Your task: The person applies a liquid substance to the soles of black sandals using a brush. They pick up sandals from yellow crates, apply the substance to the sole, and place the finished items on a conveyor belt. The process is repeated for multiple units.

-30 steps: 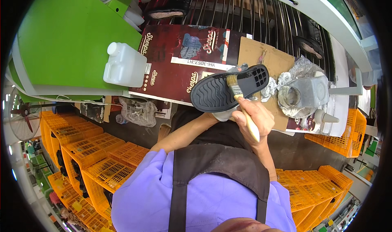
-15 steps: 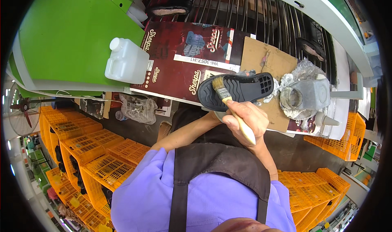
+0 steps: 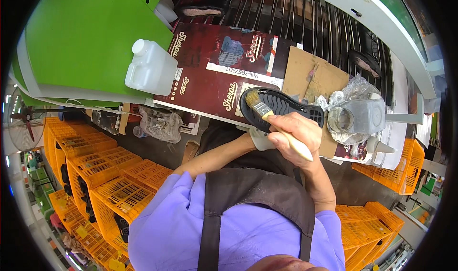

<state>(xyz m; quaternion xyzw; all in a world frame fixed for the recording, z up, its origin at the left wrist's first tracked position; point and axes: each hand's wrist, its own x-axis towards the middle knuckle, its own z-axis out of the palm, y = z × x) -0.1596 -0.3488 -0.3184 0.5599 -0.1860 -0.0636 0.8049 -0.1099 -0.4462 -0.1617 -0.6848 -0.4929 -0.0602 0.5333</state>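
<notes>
My right hand (image 3: 300,131) grips a paintbrush (image 3: 301,149) by its pale wooden handle. The brush's tan bristles rest on the left end of a black shoe sole (image 3: 285,104), whose wavy ribbed tread faces up. The sole is tilted over the front edge of the bench. Beneath it is my left hand (image 3: 260,139), in what looks like a white glove, supporting the sole from below; its fingers are mostly hidden. Right of the sole stands a translucent plastic container (image 3: 367,114) with its round opening smeared white, next to crumpled plastic wrap (image 3: 358,87).
Dark red printed cardboard (image 3: 200,82) and a brown cardboard piece (image 3: 310,73) cover the bench. A white jug (image 3: 152,70) stands at the left by a green panel (image 3: 90,42). Metal rollers (image 3: 296,18) carry dark shoes behind. Orange crates (image 3: 119,190) are stacked on both sides.
The sole has shifted slightly right and turned, its right end now lower. My right hand and the brush moved right with it, bristles still on the left end.
</notes>
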